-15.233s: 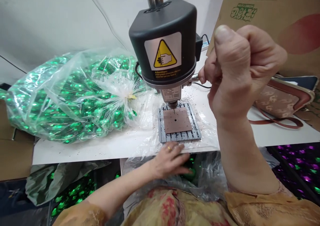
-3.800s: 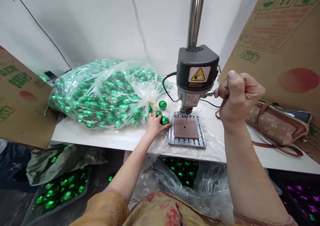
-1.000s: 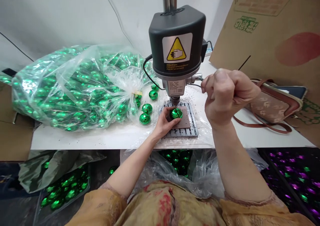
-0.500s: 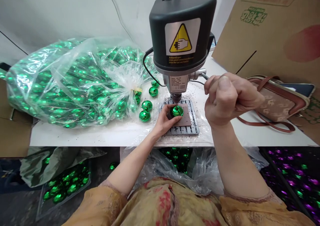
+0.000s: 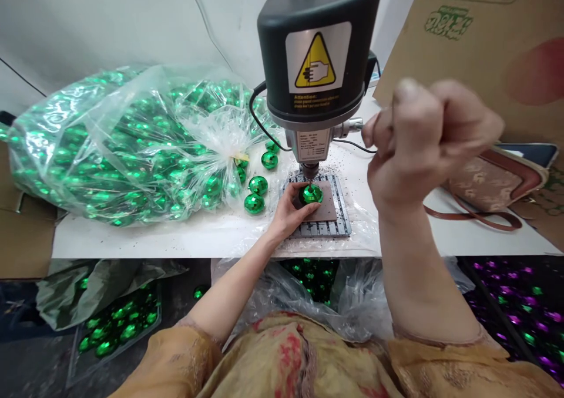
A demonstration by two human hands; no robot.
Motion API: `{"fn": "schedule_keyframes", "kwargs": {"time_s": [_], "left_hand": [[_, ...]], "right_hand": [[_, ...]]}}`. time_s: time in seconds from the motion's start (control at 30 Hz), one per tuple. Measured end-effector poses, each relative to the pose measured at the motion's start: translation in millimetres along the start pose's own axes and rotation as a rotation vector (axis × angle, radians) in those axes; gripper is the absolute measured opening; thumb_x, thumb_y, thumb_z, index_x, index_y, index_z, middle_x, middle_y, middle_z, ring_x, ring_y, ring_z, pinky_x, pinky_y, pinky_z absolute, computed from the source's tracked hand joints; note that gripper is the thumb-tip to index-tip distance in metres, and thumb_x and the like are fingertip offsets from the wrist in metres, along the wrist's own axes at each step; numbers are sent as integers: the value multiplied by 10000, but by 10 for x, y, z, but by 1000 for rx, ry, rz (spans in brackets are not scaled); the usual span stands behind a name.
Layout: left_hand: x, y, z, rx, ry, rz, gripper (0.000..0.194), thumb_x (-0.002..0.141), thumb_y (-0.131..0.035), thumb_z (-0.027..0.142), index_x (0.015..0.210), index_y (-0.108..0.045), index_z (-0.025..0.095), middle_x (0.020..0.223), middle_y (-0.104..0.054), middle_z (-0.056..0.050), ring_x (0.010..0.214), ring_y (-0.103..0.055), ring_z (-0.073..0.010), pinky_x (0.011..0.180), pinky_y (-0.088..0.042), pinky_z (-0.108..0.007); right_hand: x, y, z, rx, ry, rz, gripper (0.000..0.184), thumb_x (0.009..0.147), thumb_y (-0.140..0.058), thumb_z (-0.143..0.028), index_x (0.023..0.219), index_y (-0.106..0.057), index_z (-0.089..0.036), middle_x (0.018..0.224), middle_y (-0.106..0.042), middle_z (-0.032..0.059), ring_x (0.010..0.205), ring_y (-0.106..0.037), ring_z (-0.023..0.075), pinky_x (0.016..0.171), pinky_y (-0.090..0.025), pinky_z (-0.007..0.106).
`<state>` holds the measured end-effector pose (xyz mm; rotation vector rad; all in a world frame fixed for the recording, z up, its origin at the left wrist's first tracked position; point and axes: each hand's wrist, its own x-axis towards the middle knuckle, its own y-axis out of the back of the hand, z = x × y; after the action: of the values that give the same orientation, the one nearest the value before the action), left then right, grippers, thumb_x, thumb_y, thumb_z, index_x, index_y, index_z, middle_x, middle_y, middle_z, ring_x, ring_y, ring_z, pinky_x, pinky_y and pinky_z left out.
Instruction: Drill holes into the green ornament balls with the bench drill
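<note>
My left hand [image 5: 292, 209] is closed round the near and left sides of a shiny green faceted ball [image 5: 312, 194]. The ball rests on a brown pad on the slotted metal base plate [image 5: 341, 225] of a drill press [image 5: 319, 57], right under its chuck [image 5: 310, 169]. A thin bit appears to meet the ball's top. Raised at the right of the machine, my right hand [image 5: 423, 140] is a fist at the feed lever, whose hub [image 5: 352, 125] shows beside it. The fingers hide the lever's grip.
A tied clear bag of green balls [image 5: 132, 151] lies left of the machine, with several loose balls [image 5: 254, 203] beside it. Dark crumbs dot the white table [image 5: 132, 242]. To the right are a handbag [image 5: 493, 178] and a cardboard box [image 5: 476, 51]. Below sits a bin of green balls [image 5: 118, 327].
My right fist has moved up and to the right, closer to the camera, with the lever turning. The bit appears lower, at the ball. My left hand stays in place.
</note>
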<state>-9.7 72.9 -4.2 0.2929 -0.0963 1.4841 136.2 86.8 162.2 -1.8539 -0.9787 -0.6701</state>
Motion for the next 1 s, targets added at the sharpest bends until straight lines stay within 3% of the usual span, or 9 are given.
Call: {"fn": "schedule_keyframes", "kwargs": {"time_s": [0.17,0.23,0.4,0.5,0.6,0.7,0.77,0.87,1.0], "left_hand": [[-197,17,154,215,-61,235,493,738,-843,442,1092,-586,213,1064,-672,-70,1017,-658,-240,917,-522,-386],[-432,21,213,328,-183,227,470,747,-833,449,1082,-600,218,1045,-675,-77,988,-660,-244,872,-533,-383],[-1163,-12,143,691,-633,-326,357,837,-761,414,1126,-643,240,1154,-700,-133,902,-662,-231,774,-539,-366],[-1320,56,55,777,-739,-433,432,849,-728,503,1189,-642,250,1229,-679,-160,914,-655,-240,773,-541,-376],[-1054,303,81,732,-679,-193,303,906,-676,437,1156,-658,268,1195,-675,-120,992,-646,-245,855,-541,-395],[-470,677,152,841,-328,91,187,938,-612,245,1114,-675,258,1198,-641,-111,1130,-582,-286,999,-472,-476],[-60,913,158,876,-231,126,273,884,-660,193,1157,-669,205,1203,-612,-152,1184,-528,-346,1035,-423,-543],[360,1134,118,886,-144,75,352,712,-811,146,1045,-698,169,899,-609,-86,968,-583,-307,972,-468,-503],[478,1112,149,727,-42,122,372,676,-820,193,1017,-671,197,834,-599,-27,807,-615,-216,826,-523,-382]], "right_hand": [[293,-154,-76,28,-80,-118,413,838,-563,-140,536,-297,-229,453,-283,-67,402,-310,51,443,-236,259],[311,-156,-73,24,-85,-121,407,847,-558,-139,538,-308,-226,452,-288,-68,404,-321,47,448,-241,250],[284,-154,-46,73,-60,-106,404,845,-575,-150,547,-320,-244,435,-300,-71,368,-286,57,391,-214,277],[290,-159,-17,81,-37,-94,417,860,-569,-154,556,-301,-250,434,-290,-71,347,-278,65,361,-214,284],[295,-157,4,87,-20,-98,418,857,-567,-148,549,-302,-249,427,-285,-74,334,-287,64,352,-214,284],[284,-153,-2,107,-39,-100,399,851,-589,-184,553,-332,-255,430,-316,-71,346,-299,72,371,-216,301],[274,-152,-18,116,-52,-93,402,849,-599,-199,552,-334,-258,430,-321,-70,354,-291,75,388,-212,308],[269,-146,-39,107,-71,-97,406,853,-595,-190,546,-337,-252,431,-325,-72,369,-290,73,413,-220,296],[283,-128,-37,110,-82,-113,416,868,-586,-189,540,-335,-236,450,-329,-70,400,-294,64,441,-240,272]]}}
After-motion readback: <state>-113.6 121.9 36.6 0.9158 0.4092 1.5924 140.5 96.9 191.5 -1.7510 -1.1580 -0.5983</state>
